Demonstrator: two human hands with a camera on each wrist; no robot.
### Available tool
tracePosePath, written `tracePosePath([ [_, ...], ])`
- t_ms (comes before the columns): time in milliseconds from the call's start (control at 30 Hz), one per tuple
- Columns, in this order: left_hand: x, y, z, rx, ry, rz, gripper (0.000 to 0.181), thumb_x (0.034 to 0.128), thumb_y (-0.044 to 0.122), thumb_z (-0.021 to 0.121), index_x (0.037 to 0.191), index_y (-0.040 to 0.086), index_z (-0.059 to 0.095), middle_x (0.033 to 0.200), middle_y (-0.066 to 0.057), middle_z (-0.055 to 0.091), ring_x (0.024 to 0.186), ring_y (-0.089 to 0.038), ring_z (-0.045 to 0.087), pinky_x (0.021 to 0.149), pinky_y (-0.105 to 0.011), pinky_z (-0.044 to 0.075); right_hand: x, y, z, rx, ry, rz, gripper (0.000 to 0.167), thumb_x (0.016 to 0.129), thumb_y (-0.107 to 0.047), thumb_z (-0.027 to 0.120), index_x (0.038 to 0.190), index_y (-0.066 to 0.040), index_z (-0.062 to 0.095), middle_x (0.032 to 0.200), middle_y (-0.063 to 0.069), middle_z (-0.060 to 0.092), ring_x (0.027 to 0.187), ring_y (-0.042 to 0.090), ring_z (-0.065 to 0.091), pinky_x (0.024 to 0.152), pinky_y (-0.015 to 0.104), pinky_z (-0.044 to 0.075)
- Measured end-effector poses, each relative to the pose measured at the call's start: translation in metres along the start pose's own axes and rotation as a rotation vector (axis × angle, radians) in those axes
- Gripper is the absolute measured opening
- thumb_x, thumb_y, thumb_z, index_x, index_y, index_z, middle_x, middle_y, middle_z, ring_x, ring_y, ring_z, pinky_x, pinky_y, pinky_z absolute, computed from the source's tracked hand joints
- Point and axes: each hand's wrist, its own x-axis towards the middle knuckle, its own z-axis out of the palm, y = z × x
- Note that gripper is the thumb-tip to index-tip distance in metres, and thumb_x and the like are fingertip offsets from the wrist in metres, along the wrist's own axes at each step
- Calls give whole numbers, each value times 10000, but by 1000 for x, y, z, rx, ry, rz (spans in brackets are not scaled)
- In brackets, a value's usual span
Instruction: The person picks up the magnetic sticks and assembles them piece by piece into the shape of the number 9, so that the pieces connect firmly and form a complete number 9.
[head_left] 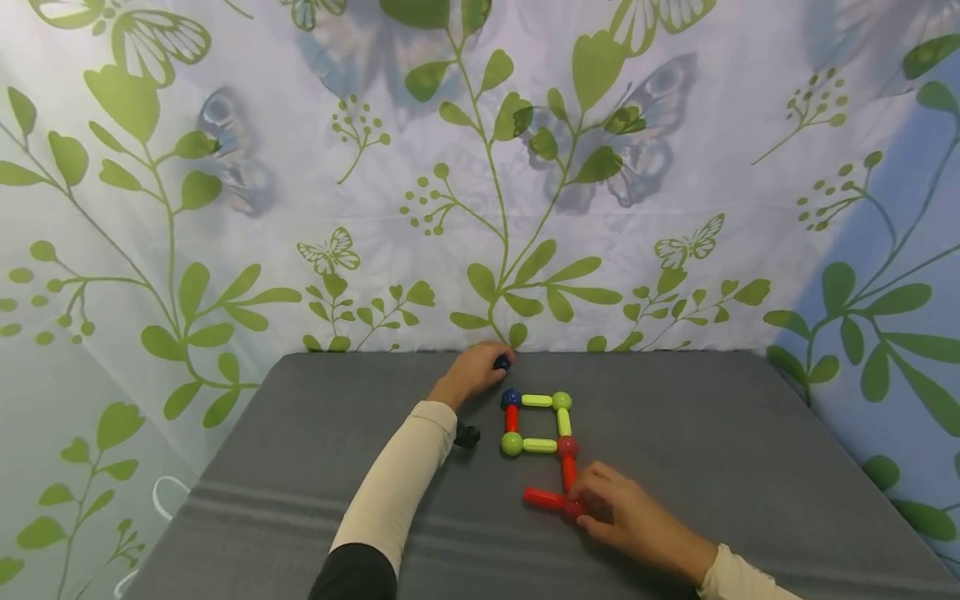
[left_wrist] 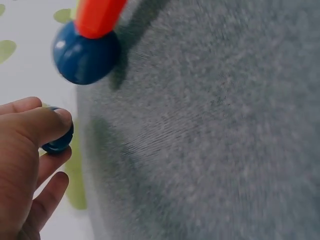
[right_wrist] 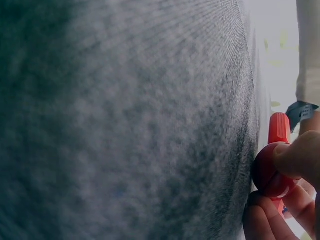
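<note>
A square of toy rods and balls lies mid-table, with a blue ball (head_left: 512, 398), two green balls (head_left: 562, 402) and a red ball (head_left: 567, 447) at its corners. Three of its rods are yellow-green; a red rod (head_left: 512, 419) forms the left side. From the red corner another red rod runs toward a second red ball (right_wrist: 274, 171), from which a loose-ended red rod (head_left: 543, 498) points left. My right hand (head_left: 628, 512) pinches that second ball. At the table's far edge, my left hand (head_left: 476, 367) pinches a dark blue ball (left_wrist: 59, 131) between thumb and fingers, apart from the square.
A dark object (head_left: 467, 436) lies beside the left forearm, partly hidden by the sleeve. Behind the grey table (head_left: 675, 433) hangs a curtain (head_left: 525, 208) with leaves and butterflies. A white loop (head_left: 161, 498) shows by the left edge.
</note>
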Motion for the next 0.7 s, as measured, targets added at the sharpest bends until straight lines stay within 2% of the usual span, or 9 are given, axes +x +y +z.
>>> tracePosePath([
  [133, -18, 5, -15, -39, 56, 51, 258, 944, 124, 734, 1198, 124, 691, 1246, -43, 649, 1181, -213, 585, 1018, -377, 449, 2, -1, 3, -37, 18, -30, 418, 790, -13, 837, 1061, -264, 640, 1023, -123, 557, 867, 76, 580, 738, 254, 526],
  [267, -39, 14, -29, -39, 75, 139, 272, 938, 137, 746, 1202, 119, 683, 1215, -36, 652, 1106, -195, 613, 947, -369, 491, 6, -2, 5, -63, 21, -30, 408, 782, -20, 840, 1046, -258, 640, 1019, -126, 553, 864, 77, 574, 743, 254, 518],
  [400, -69, 29, -38, -105, 85, 249, 275, 931, 124, 753, 1195, 90, 688, 1216, -30, 649, 1077, -180, 622, 899, -366, 511, 6, -1, 5, -73, 15, -16, 410, 767, -11, 843, 1034, -246, 639, 1018, -125, 555, 866, 76, 581, 744, 271, 531],
  [567, -112, 50, -34, -186, 71, 363, 277, 915, 108, 768, 1180, 88, 691, 1230, -10, 643, 1106, -143, 611, 894, -313, 510, 5, 1, 2, -94, -5, -11, 395, 769, -22, 843, 1031, -238, 640, 1017, -125, 558, 873, 67, 587, 748, 277, 535],
  [700, -137, 66, -23, -211, 5, 396, 269, 913, 130, 778, 1166, 100, 692, 1198, 17, 647, 1082, -91, 607, 921, -253, 492, 4, 1, -1, -92, -46, 24, 378, 789, -39, 840, 1034, -245, 639, 1014, -126, 555, 882, 55, 592, 754, 272, 541],
])
